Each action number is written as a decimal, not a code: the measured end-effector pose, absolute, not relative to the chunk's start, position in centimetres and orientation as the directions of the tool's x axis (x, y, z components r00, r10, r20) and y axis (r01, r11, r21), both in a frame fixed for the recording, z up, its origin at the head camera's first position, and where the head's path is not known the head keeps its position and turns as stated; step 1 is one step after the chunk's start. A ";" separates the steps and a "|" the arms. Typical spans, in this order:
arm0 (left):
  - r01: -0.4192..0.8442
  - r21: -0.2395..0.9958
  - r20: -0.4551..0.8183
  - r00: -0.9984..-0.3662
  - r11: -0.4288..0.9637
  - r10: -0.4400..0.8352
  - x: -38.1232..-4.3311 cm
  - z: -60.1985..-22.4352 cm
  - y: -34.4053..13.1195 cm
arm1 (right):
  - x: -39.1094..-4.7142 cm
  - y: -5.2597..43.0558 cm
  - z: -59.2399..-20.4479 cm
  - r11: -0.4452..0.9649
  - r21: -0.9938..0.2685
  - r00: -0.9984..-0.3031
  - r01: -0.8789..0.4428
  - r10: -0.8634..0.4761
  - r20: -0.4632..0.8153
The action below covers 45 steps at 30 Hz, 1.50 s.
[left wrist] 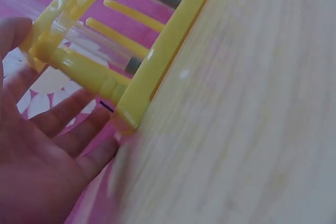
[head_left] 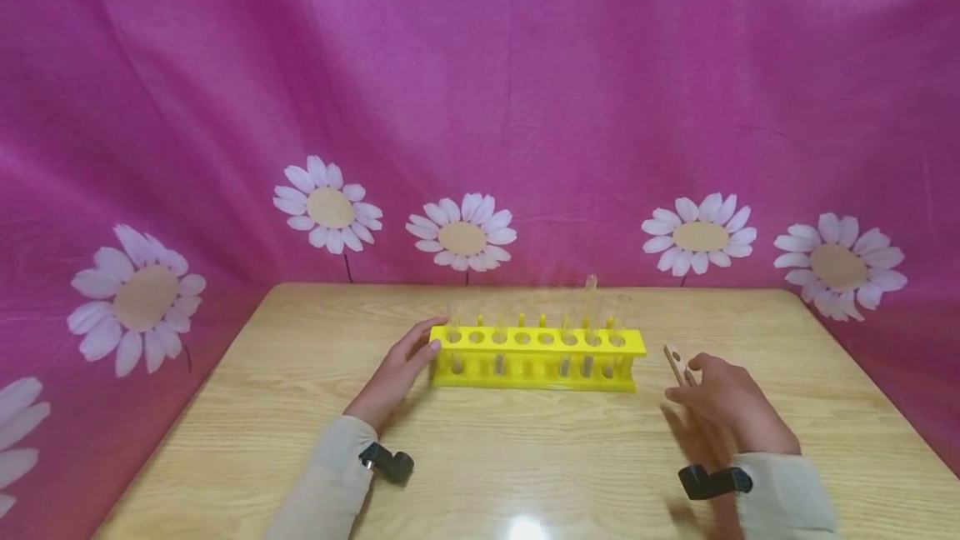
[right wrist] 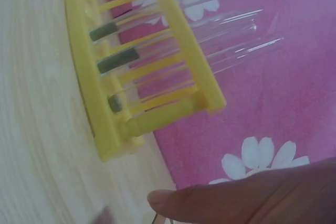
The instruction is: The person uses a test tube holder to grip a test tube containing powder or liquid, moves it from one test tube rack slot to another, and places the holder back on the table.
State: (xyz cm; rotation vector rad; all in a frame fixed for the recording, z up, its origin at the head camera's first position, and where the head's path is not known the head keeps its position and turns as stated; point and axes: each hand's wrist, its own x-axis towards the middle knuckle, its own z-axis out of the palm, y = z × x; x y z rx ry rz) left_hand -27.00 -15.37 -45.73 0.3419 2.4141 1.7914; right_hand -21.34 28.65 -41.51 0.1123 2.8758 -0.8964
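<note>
A yellow test tube rack (head_left: 536, 384) stands upright on the table, with several glass test tubes (right wrist: 118, 60) in its holes. Dark grey contents fill the bottoms of some tubes. My left hand (head_left: 392, 377) grips the rack's left end, thumb at the top plate; the left wrist view shows its lower fingers fairly straight beside the end post. Off the rack's right end, my right hand (head_left: 729, 398) pinches a wooden test tube clamp (head_left: 673, 361) between thumb and fingers, above the table. In the right wrist view the clamp is almost entirely hidden.
The wooden table (head_left: 480, 457) reaches back to a magenta cloth (head_left: 510, 107) printed with white daisies. A test tube (head_left: 591, 294) towards the rack's right rises higher than the others. Each wrist wears a black camera mount (head_left: 712, 482).
</note>
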 end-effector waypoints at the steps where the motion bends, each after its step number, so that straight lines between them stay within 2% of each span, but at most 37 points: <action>1: 0.108 0.958 0.041 -0.969 0.267 0.243 -27.0 -45.8 -15.3 | -21.6 28.8 -40.0 0.863 -0.475 -0.966 0.169 0.050 -0.252; 3: 0.107 0.964 0.047 -0.970 0.244 0.240 -27.0 -46.0 -15.2 | -21.6 28.8 -39.5 0.860 -0.472 -0.955 0.193 0.054 -0.292; 6: 0.090 0.970 0.037 -0.973 0.227 0.226 -27.0 -46.1 -15.1 | -21.5 28.8 -39.5 0.862 -0.473 -0.959 0.185 0.053 -0.279; 15: 0.085 0.982 0.050 -0.977 0.166 0.205 -26.9 -46.5 -14.8 | -21.5 29.2 -40.6 0.881 -0.438 -0.978 0.179 0.110 -0.180; 25: 0.100 0.982 0.067 -0.978 0.159 0.200 -26.9 -46.7 -14.7 | -21.5 28.3 -41.4 0.894 -0.402 -0.980 0.200 0.182 -0.083; 45: 0.095 0.988 0.067 -0.975 0.121 0.214 -26.8 -46.5 -14.6 | -21.5 28.0 -41.7 0.897 -0.363 -0.967 0.251 0.249 -0.053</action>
